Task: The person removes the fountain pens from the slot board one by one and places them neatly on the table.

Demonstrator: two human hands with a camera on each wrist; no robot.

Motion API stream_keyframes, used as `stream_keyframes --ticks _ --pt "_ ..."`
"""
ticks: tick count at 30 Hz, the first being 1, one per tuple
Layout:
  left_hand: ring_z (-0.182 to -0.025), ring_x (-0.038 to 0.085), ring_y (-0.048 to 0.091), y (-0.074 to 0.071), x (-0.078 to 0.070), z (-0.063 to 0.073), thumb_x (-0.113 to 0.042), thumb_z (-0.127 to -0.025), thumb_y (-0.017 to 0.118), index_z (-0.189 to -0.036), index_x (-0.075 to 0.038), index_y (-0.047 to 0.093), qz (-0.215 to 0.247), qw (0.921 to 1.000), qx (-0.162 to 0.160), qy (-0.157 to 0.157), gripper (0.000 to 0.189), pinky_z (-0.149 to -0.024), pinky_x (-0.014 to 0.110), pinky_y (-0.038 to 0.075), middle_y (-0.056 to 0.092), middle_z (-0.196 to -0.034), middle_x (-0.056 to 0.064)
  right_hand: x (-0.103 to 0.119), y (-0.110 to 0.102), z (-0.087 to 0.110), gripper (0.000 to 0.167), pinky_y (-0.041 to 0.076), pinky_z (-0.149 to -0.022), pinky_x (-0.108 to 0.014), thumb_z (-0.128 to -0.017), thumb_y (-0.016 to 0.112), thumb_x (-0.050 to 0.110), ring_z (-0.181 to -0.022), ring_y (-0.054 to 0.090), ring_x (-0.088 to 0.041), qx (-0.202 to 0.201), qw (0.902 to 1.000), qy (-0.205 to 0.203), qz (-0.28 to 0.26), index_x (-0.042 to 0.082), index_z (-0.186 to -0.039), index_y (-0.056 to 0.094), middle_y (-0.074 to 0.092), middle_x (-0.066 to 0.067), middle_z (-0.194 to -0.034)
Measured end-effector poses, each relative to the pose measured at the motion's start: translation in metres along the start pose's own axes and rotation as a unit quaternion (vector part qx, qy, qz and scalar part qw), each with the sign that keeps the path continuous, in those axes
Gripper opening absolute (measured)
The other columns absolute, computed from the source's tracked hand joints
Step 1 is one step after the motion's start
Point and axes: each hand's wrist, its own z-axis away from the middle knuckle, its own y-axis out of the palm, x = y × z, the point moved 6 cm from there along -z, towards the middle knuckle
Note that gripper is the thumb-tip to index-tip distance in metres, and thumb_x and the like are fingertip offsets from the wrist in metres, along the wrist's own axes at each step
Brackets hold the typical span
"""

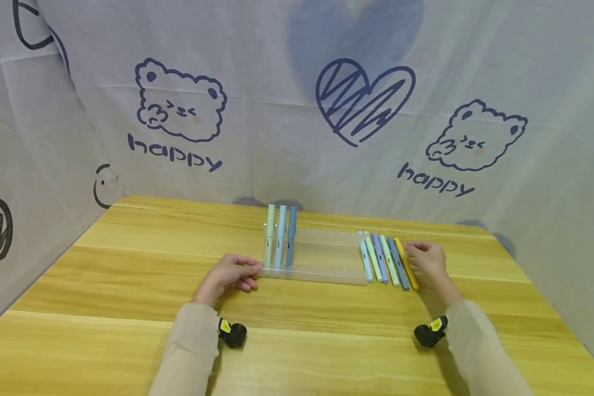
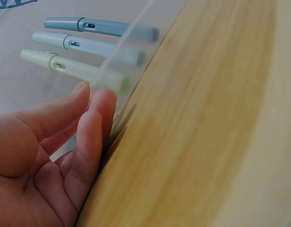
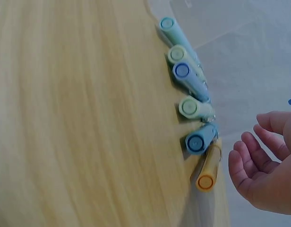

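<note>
My left hand (image 1: 231, 271) pinches the near left corner of a clear plastic pen holder (image 1: 326, 256) between thumb and fingers. Three pens lie side by side at the holder's left end: a pale green pen (image 1: 270, 234), a light blue pen (image 1: 280, 234) and a dark blue pen (image 1: 291, 234). The left wrist view shows their lower ends behind the holder's frosted front lip (image 2: 131, 61). Just right of the yellow pen (image 1: 407, 264), my right hand (image 1: 429, 258) hovers with loosely bent fingers. In the right wrist view, a gap separates this hand from the yellow pen.
Several pens lie in a row at the holder's right end, among them a purple pen (image 1: 379, 257) and a grey-blue pen (image 1: 399, 264). All rest on a wooden table (image 1: 297, 346). Behind its far edge hangs a printed white cloth (image 1: 272, 121).
</note>
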Motion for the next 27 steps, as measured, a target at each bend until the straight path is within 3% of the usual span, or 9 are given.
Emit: stream_keyframes --ticks 10,16,19,24,27 --pt "-0.055 0.011 0.059 0.0 0.0 0.0 -0.005 -0.089 0.054 -0.113 0.016 0.05 0.0 1.0 -0.004 0.0 0.032 -0.051 0.02 0.051 0.06 -0.073 0.01 0.01 0.011 0.005 0.03 0.053 -0.06 -0.024 -0.084 0.06 0.014 -0.07 0.057 -0.009 0.01 0.998 -0.018 -0.06 -0.01 -0.101 0.059 0.06 0.002 -0.079" --pt "-0.055 0.011 0.059 0.0 0.0 0.001 -0.004 -0.089 0.053 -0.113 0.015 0.051 0.002 1.0 -0.007 -0.005 0.031 -0.051 0.021 0.051 0.06 -0.073 0.01 -0.017 0.023 -0.02 0.034 0.052 -0.057 -0.02 -0.082 0.065 0.027 -0.071 0.058 -0.007 0.018 0.9932 -0.06 -0.098 -0.003 -0.097 0.061 0.06 0.006 -0.079" --pt "-0.055 0.011 0.059 0.0 0.0 0.001 -0.004 -0.089 0.053 -0.113 0.015 0.051 0.004 1.0 -0.006 -0.004 0.031 -0.051 0.021 0.051 0.059 -0.072 0.01 -0.016 0.028 -0.022 0.036 0.052 -0.057 -0.021 -0.083 0.065 0.026 -0.069 0.058 -0.006 0.02 0.992 -0.074 -0.1 -0.006 -0.099 0.06 0.061 0.005 -0.079" --pt "-0.055 0.011 0.059 -0.001 0.0 0.0 -0.004 -0.089 0.053 -0.113 0.015 0.051 0.009 0.9999 -0.007 -0.006 0.031 -0.051 0.021 0.051 0.059 -0.072 0.01 -0.003 0.035 -0.013 0.028 0.052 -0.057 -0.021 -0.081 0.066 0.025 -0.069 0.059 -0.006 0.038 0.9897 -0.078 -0.114 0.001 -0.095 0.065 0.062 0.005 -0.079" --pt "-0.055 0.011 0.059 -0.001 0.0 0.0 -0.004 -0.089 0.053 -0.113 0.014 0.051 0.011 0.9999 -0.009 -0.008 0.031 -0.051 0.021 0.051 0.06 -0.072 0.009 0.023 0.037 0.008 0.025 0.053 -0.059 -0.024 -0.083 0.065 0.02 -0.069 0.059 -0.006 0.061 0.9882 -0.076 -0.119 -0.002 -0.095 0.065 0.061 0.008 -0.077"
